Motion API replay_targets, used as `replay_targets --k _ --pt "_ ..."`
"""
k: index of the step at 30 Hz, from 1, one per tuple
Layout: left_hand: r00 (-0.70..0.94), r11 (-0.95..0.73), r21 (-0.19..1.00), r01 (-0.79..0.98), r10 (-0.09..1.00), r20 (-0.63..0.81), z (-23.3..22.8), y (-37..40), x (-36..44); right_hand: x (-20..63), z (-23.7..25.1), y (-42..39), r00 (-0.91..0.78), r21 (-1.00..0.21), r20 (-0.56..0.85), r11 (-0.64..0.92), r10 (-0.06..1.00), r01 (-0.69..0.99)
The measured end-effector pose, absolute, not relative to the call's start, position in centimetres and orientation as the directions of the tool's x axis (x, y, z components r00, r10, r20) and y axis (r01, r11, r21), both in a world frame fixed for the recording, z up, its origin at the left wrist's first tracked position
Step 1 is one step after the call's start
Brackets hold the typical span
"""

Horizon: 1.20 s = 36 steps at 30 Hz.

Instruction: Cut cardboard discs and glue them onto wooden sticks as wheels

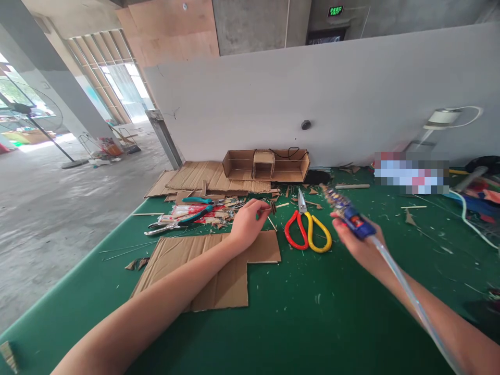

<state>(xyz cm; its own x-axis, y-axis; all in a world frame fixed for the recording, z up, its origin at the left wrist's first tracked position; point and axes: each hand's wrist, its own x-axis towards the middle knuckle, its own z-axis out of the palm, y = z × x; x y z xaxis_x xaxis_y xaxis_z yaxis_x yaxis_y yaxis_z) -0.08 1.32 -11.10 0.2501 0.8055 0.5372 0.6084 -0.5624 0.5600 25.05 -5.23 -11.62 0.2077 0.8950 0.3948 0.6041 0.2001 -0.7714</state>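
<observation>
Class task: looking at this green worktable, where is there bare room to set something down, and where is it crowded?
Free: green table surface in front of the red-and-yellow-handled scissors, between the flat brown cardboard sheet and the right hand. Crowded: by the left hand, pliers, sticks, cardboard scraps.

A green table bears a flat cardboard sheet near the front. Scissors with one red and one yellow handle lie beside it. Farther back, pliers rest among scraps, and an open cardboard box stands against the grey wall. A fan, probably, stands far left.
</observation>
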Motion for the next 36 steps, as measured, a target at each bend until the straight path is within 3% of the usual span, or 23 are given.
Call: replay_targets --k 2,5,8,11,13,16,19,21,23,28,32,36 --pt "0.268 -0.574 0.551 0.606 0.799 0.538 -11.5 1.4 0.0 23.5 -11.7 -6.1 -0.017 -0.749 0.325 0.269 0.945 0.605" --pt "0.283 -0.582 0.545 0.603 0.795 0.537 -11.9 1.5 0.1 22.1 -11.7 -6.8 -0.226 -0.603 0.422 0.458 0.878 0.653" --pt "0.276 -0.578 0.55 0.603 0.798 0.536 -12.1 1.6 0.2 21.8 -11.9 -6.8 -0.262 -0.503 0.51 0.531 0.82 0.682" --pt "0.28 -0.577 0.542 0.61 0.798 0.534 -12.0 1.6 0.2 22.0 -12.1 -6.6 -0.286 -0.491 0.484 0.527 0.827 0.693" --pt "0.289 -0.58 0.536 0.613 0.796 0.532 -12.0 1.6 0.1 22.2 -12.0 -6.6 -0.29 -0.522 0.44 0.505 0.85 0.687" --pt "0.294 -0.587 0.545 0.599 0.794 0.531 -12.0 1.6 0.1 22.2 -11.4 -6.4 -0.166 -0.722 0.285 0.325 0.944 0.61" --pt "0.273 -0.578 0.573 0.58 0.802 0.531 -12.2 1.7 0.2 21.8 -10.5 -6.0 0.052 -0.955 0.136 0.117 0.989 0.272" --pt "0.261 -0.571 0.586 0.575 0.807 0.53 -12.2 1.8 0.2 21.3 -10.1 -5.6 0.16 -0.993 0.113 0.118 0.981 -0.025" --pt "0.264 -0.573 0.587 0.571 0.806 0.53 -12.1 1.8 0.2 20.8 -10.3 -5.4 0.191 -0.977 0.091 0.124 0.977 -0.171" --pt "0.349 -0.647 0.536 0.542 0.754 0.557 -11.8 1.3 0.3 20.2 -11.2 -5.0 0.24 -0.975 0.04 0.091 0.97 -0.203" --pt "0.489 -0.776 0.434 0.458 0.627 0.607 -11.7 0.7 0.4 20.0 -11.3 -4.6 0.182 -0.981 0.007 0.042 0.983 -0.191" --pt "0.609 -0.877 0.272 0.396 0.472 0.637 -11.9 0.3 0.5 19.3 -11.6 -4.7 0.085 -0.987 0.066 0.077 0.994 -0.141"
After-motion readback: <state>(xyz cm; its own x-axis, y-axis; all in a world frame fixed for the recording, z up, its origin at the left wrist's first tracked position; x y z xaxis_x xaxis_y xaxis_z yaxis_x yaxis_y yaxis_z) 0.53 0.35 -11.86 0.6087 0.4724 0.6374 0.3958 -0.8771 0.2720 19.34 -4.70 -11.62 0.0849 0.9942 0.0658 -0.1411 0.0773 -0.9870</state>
